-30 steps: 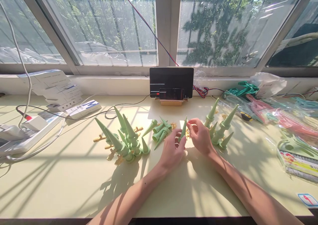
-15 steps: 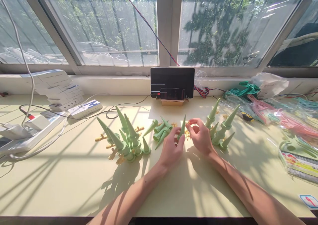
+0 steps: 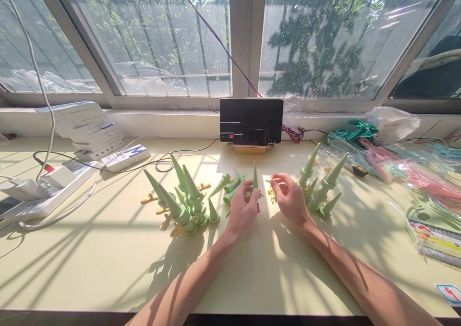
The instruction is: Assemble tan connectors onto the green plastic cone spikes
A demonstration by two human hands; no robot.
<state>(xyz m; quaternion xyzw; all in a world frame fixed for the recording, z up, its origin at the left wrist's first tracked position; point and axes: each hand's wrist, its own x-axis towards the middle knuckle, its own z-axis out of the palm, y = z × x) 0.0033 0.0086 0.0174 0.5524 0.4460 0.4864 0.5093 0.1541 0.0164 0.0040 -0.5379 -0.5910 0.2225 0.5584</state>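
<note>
My left hand (image 3: 244, 211) grips a green cone-shaped plastic spike (image 3: 254, 178) by its base, tip pointing up. My right hand (image 3: 290, 200) is curled just to its right, fingertips pinched on a small yellow plastic piece (image 3: 271, 192). More green spikes lie loose (image 3: 230, 187) behind my left hand. A cluster of green spikes with yellow fittings (image 3: 182, 199) stands to the left. Another group of green spikes (image 3: 320, 184) stands right of my right hand.
A dark tablet with a phone on a stand (image 3: 251, 124) sits at the back by the window. A power strip, cables and boxes (image 3: 57, 172) fill the left. Plastic bags of pink and green parts (image 3: 406, 172) lie at the right.
My left hand has carried the green spike a little to the left and turned it upright, away from my right hand. The right hand stays nearly in place.
</note>
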